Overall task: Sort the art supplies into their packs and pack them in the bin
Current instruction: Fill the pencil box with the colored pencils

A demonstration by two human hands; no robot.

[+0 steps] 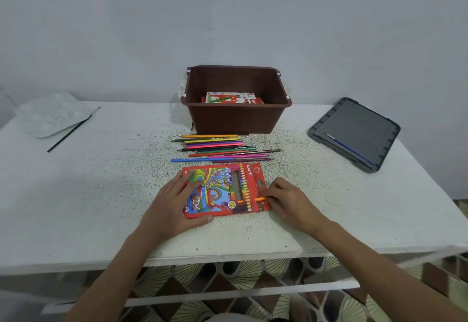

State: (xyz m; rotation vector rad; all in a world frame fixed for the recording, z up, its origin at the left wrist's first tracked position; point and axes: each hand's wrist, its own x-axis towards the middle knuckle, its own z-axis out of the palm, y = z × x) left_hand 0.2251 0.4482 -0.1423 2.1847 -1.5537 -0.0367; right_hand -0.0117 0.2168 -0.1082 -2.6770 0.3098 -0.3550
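Left hand (174,205), fingers flat, presses the pencil pack (220,190). Right hand (291,202) pinches an orange pencil (259,198) at its open end.

Front wall of the bin (236,119) hid the lower part of the red box (231,97) inside; label was unreadable. In front of the bin, left hand (174,202) covered one end of the pencil pack (222,190). Most of the orange pencil (259,198) was hidden in that pack, outer end under right hand (291,202) fingers. Print on the loose pencils (217,148) was too small to read.
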